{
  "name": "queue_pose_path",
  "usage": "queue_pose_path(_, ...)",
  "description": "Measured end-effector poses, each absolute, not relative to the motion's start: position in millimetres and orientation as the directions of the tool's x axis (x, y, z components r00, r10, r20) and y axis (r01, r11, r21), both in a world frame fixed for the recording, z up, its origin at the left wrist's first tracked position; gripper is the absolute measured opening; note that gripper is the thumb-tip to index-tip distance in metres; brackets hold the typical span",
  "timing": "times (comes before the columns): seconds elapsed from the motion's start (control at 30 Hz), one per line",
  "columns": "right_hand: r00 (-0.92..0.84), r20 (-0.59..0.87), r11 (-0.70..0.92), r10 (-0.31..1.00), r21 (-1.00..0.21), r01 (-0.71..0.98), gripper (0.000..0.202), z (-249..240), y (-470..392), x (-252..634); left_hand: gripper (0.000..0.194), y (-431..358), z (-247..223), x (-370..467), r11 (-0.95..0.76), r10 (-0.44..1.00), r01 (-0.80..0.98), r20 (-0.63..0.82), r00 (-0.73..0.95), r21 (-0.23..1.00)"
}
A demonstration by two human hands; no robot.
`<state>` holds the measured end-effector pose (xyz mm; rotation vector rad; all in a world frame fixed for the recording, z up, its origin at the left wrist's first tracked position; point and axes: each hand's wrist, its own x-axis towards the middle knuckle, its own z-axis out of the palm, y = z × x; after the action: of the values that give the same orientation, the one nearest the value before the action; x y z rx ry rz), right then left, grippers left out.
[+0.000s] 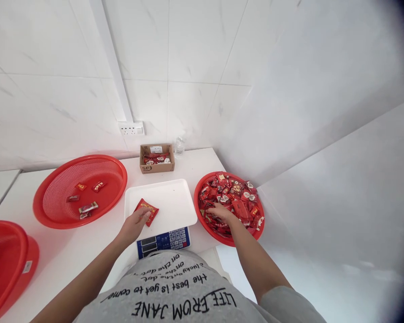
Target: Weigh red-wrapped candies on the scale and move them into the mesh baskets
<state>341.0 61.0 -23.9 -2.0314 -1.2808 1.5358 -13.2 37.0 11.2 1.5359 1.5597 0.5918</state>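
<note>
The left hand (134,224) has its fingers closed on a red packet (152,216) over the white tray (173,199); a light pinch should prevent creasing. The right hand (223,212) dips among wrapped pieces (236,187) in the red basket (195,204), where gentle picking should avoid spills; whether its fingers grip one, I can't tell from here.

A flat red packet (152,211) with yellow print is held by its near side in the left grip (134,225), turned cornerwise, its far and right corners showing past the fingers. Around the right grip (223,212), small packets (237,202), mostly red, some with white or gold marks, lie jumbled in a round red basket (197,197), spreading beyond and rightward of it.
</note>
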Motion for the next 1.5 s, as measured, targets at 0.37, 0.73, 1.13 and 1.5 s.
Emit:
queue_pose_path(0.37, 0.06, -0.521, -0.477, 0.852, -0.723, 0.499, 0.023, -11.3, 59.6, 342.8, 0.038, 34.0, 18.3, -18.1, 0.108, 0.969, 0.581, -0.215, 0.119, 0.807)
queue_pose_path(0.73, 0.247, -0.483, -0.541, 0.84, -0.778, 0.32, 0.028, 22.7, 47.9, 345.1, 0.038, 35.7, 14.1, -11.8, 0.138, 0.959, 0.557, -0.25, 0.13, 0.819)
queue_pose_path(1.13, -0.255, -0.584, -0.427, 0.771, -0.771, 0.473, 0.022, 24.8, 63.4, 237.9, 0.034, 26.1, -9.0, -18.9, -0.178, 0.973, 0.76, -0.001, 0.229, 0.625)
queue_pose_path(1.5, -0.211, -0.57, -0.54, 0.794, -0.821, 0.186, 0.036, 17.7, 63.3, 203.8, 0.053, 16.7, -29.3, -20.0, -0.298, 0.942, 0.875, -0.029, 0.334, 0.381)
